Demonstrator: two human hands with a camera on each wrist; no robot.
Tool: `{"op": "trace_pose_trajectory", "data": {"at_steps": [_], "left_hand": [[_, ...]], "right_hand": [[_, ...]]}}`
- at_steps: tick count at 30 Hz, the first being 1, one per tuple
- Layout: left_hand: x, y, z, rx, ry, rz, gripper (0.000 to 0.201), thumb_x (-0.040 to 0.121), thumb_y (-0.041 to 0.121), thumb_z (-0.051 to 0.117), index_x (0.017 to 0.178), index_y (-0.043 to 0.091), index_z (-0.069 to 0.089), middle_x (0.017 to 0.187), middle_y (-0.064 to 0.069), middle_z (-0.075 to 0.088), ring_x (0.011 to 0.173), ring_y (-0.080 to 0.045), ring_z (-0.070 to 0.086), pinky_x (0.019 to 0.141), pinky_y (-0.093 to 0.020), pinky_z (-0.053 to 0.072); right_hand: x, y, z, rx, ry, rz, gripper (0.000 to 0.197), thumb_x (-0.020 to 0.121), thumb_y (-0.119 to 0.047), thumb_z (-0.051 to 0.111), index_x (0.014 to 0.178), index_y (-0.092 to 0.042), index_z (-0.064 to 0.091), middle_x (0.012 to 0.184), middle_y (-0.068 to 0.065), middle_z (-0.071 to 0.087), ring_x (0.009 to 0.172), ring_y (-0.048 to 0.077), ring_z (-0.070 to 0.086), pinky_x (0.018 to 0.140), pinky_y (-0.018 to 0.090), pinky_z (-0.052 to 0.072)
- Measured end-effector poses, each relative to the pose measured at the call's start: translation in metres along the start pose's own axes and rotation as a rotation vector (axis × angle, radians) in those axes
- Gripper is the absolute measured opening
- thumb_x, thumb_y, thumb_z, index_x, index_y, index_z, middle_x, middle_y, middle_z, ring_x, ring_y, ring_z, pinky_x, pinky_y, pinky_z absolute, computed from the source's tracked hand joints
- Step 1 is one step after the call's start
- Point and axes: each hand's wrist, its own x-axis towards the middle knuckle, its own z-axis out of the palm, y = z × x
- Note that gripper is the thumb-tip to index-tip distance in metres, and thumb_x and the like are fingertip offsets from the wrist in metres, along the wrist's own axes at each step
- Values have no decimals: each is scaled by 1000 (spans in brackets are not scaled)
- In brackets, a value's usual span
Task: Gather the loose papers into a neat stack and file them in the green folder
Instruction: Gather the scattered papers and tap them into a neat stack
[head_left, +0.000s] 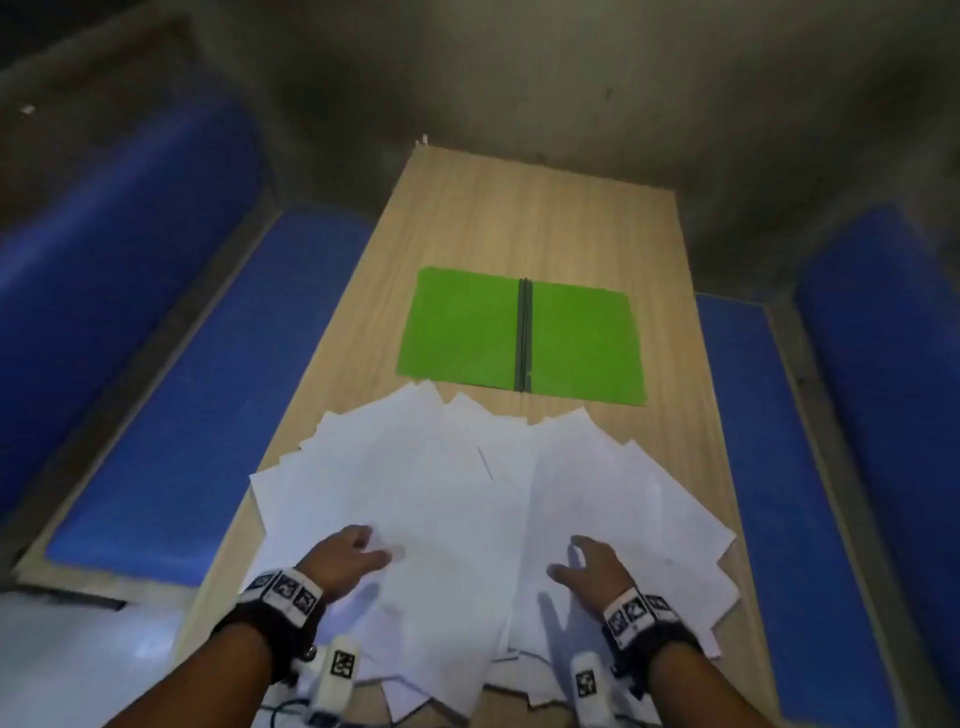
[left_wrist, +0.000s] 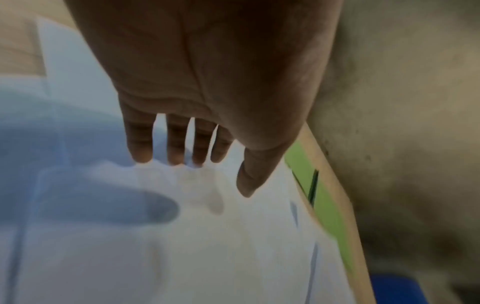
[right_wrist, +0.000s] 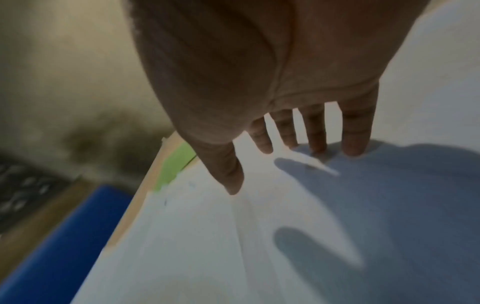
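Several white papers (head_left: 467, 499) lie fanned out and overlapping across the near half of the wooden table (head_left: 545, 218). Beyond them the green folder (head_left: 522, 335) lies spread flat, with a dark spine down its middle. My left hand (head_left: 358, 553) is spread over the left part of the fan, its fingers (left_wrist: 141, 148) straight and touching the paper (left_wrist: 207, 236). My right hand (head_left: 587, 564) is spread over the right part in the same way, its fingertips (right_wrist: 355, 142) down on a sheet (right_wrist: 233, 246). Neither hand grips anything. A strip of folder shows in the wrist views (left_wrist: 327, 201) (right_wrist: 176, 164).
Blue cushioned benches run along both sides of the table (head_left: 171, 395) (head_left: 810, 467). A grey concrete wall (head_left: 519, 78) rises past the far edge. Some sheets hang over the near and right table edges. Cables (head_left: 291, 709) dangle near my left wrist.
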Motion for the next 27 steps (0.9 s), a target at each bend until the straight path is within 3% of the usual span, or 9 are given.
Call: {"op": "trace_pose_trajectory", "data": {"at_steps": [4,7,9,13,16,18,20,23,27], "left_hand": [[0,16,23,257,-96,138,122,53,73,52,158,15,35,169,-7,24,154,-22,29,122,-29,27],[4,17,26,154,-105,155,108,65,63,63,158,15,34,165,-9,32,152,-23,34,120,-31,32],[16,8,20,-52,12,100,84,84,38,77,154,13,38,154,-12,47,141,-28,49,104,-31,43],[30,-8,9,-265,86,-34,73,88,18,79,151,10,42,131,-13,60,113,-31,59,94,-40,49],[29,-2,19,-249,22,-52,78,77,27,77,147,8,47,138,-12,57,111,-30,62,91,-38,53],[28,7,33,-220,7,-15,65,76,27,78,134,9,58,119,-9,67,92,-25,65,83,-33,54],[23,15,44,-148,-2,35,33,85,34,80,109,20,63,91,2,65,77,-14,61,73,-29,52],[14,24,51,-163,-29,68,40,83,60,73,107,30,65,103,2,74,86,-12,66,69,-22,51],[8,28,41,-134,44,90,31,87,21,77,113,24,61,108,-2,69,100,-22,66,87,-28,53]], "right_hand": [[-2,-27,32,-324,-58,-134,74,84,-50,56,147,-24,27,161,1,7,145,29,16,115,44,25],[3,-27,41,-249,-107,-229,70,85,-46,58,147,-26,31,159,-1,17,144,22,19,116,38,23],[7,-20,31,-95,37,-207,66,83,-41,63,142,-25,40,152,0,32,138,21,31,113,35,29],[22,10,0,-118,302,108,69,78,-45,66,137,-21,41,142,6,40,127,30,41,101,46,42],[26,14,-2,-234,225,108,55,74,-47,65,118,-16,51,124,11,49,113,32,50,90,44,49],[23,5,9,-240,181,22,42,76,-43,64,109,-18,53,117,8,51,108,29,53,88,40,50],[18,-3,24,-138,116,-63,47,78,-38,66,120,-20,53,120,6,51,111,26,55,94,35,48],[7,-14,40,21,3,-153,50,82,-30,68,128,-22,50,121,2,55,104,17,57,89,24,46],[1,-16,45,85,-70,-194,35,85,-29,65,118,-29,52,105,-2,64,93,12,61,79,20,46]]}}
